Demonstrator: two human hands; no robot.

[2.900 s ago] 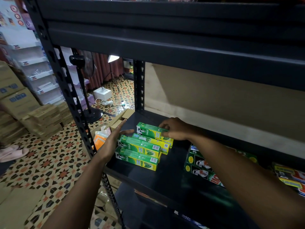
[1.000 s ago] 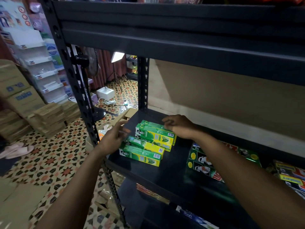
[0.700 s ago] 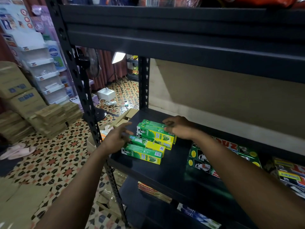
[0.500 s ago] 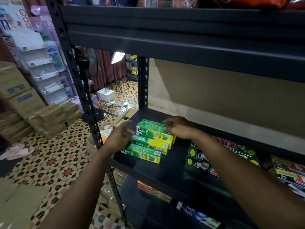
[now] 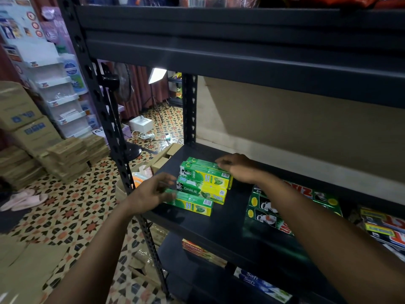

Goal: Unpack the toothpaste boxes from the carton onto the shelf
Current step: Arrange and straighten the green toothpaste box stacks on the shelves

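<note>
Several green and yellow toothpaste boxes (image 5: pixel 203 185) lie in a stepped stack at the left end of the black shelf (image 5: pixel 221 229). My left hand (image 5: pixel 151 191) is at the stack's left side, its blurred, loosely bent fingers touching the left end of the front box (image 5: pixel 192 204). My right hand (image 5: pixel 238 167) rests palm down with its fingers on the right part of the top rear box (image 5: pixel 203 164). Neither hand is wrapped round a box. The open cardboard carton (image 5: pixel 162 157) stands on the floor just left of the shelf, partly hidden by the upright.
Green boxes printed with cups (image 5: pixel 269 207) lie to the right of the stack, with more packs (image 5: pixel 383 229) at the far right. A perforated black upright (image 5: pixel 122 170) stands by my left wrist. Stacked cardboard (image 5: pixel 65 159) and a fan stand (image 5: pixel 129 150) occupy the tiled floor.
My left hand has slid from the middle box's end down to the front box's end. The boxes sit closer together. My right hand stays on the top box.
</note>
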